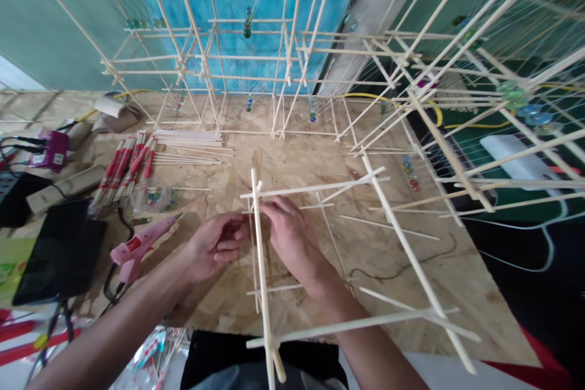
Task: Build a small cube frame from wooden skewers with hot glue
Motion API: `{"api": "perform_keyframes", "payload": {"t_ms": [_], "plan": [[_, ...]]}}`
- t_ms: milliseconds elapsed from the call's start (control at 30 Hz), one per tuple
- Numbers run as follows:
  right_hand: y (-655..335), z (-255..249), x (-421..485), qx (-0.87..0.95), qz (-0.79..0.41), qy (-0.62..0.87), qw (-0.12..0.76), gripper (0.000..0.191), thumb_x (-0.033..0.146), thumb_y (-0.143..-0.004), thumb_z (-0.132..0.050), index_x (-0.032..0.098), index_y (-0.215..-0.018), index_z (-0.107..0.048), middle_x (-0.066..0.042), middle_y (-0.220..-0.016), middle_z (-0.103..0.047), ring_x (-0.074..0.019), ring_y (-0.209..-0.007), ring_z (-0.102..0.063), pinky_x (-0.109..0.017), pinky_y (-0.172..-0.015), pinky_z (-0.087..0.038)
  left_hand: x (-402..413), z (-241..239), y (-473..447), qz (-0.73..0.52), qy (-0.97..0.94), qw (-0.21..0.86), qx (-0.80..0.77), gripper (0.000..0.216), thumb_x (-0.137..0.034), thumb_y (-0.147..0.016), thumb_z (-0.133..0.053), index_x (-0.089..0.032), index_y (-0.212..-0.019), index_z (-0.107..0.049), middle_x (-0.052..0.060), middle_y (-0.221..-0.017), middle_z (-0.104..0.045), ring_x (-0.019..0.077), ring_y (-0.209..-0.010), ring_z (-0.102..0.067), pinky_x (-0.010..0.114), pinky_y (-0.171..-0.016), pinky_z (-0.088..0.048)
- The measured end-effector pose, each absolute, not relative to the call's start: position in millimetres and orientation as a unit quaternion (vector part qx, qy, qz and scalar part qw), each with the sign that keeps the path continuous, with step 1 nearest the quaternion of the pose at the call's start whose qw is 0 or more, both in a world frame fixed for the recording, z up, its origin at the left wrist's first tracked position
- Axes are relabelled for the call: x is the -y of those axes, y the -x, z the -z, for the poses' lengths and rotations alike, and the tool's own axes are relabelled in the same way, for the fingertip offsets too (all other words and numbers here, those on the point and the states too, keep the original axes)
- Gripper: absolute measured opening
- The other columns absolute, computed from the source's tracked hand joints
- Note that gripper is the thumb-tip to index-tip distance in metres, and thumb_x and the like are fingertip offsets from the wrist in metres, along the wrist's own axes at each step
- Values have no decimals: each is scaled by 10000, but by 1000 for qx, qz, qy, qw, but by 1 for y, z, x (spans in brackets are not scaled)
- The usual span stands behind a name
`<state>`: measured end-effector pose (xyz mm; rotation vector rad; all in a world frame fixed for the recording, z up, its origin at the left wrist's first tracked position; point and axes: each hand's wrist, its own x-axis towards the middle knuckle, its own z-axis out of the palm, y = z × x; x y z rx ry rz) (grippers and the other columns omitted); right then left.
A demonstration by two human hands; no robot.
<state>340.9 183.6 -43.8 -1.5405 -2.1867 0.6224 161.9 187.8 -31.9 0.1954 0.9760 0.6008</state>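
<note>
A box-like frame of pale wooden sticks (402,250) stands on the table in front of me, its thin sticks crossing at the corners. My right hand (292,241) reaches inside it, fingers pinched around a thin wooden stick (315,206) near the far left corner. Just outside the left side is my left hand (219,247), fingers curled and fingertips close to that corner. Whatever its pinch may hold is too small to make out. A pink glue gun (139,247) lies on the table left of my left hand.
Tall stick frames with strings and glass marbles (247,23) rise at the back and right. At left are red-and-white stick packs (123,164), loose sticks (189,149), a plastic container of marbles (153,195), a black tablet-like slab (61,250), a purple box (50,149) and cables.
</note>
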Motion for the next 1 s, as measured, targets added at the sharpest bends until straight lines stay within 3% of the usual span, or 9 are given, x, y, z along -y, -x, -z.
{"api": "perform_keyframes", "payload": {"t_ms": [267, 500, 767, 900, 1000], "plan": [[-341, 43, -185, 780, -229, 552, 188, 537, -70, -893, -475, 268, -1201, -757, -73, -1060, -686, -226, -1003, -634, -317, -846, -511, -190, 32, -164, -270, -116, 842, -452, 333, -167, -977, -402, -145, -664, -514, -56, -548, -429, 12, -320, -132, 98, -232, -209], [-341, 41, -184, 778, -231, 554, 186, 555, -74, -887, -467, 275, -1211, -753, -74, -1075, -690, -225, -1016, -634, -312, -851, -510, -190, 32, -163, -268, -134, 832, -467, 241, -169, -964, -424, -143, -776, -573, -63, -533, -437, 28, -330, -132, 104, -237, -200], [-341, 42, -184, 780, -225, 556, 179, 513, -40, -928, -475, 290, -1208, -751, -66, -1053, -685, -217, -995, -626, -299, -829, -503, -191, 32, -168, -277, -139, 824, -474, 260, -170, -926, -470, -153, -670, -512, -62, -542, -425, 18, -339, -156, 116, -270, -175], [-342, 43, -183, 782, -219, 550, 193, 523, -50, -926, -456, 280, -1205, -750, -68, -1064, -689, -216, -1001, -628, -298, -820, -507, -174, 31, -165, -306, -172, 783, -513, 118, -247, -901, -568, -149, -929, -629, -74, -569, -457, 34, -357, -208, 131, -312, -190], [-342, 45, -183, 782, -217, 548, 204, 514, -42, -933, -461, 283, -1209, -747, -66, -1061, -693, -210, -990, -628, -295, -824, -508, -148, 26, -164, -314, -272, 691, -591, 343, -336, -918, -586, -163, -1209, -640, -70, -604, -467, 65, -410, -304, 154, -371, -254]]}}
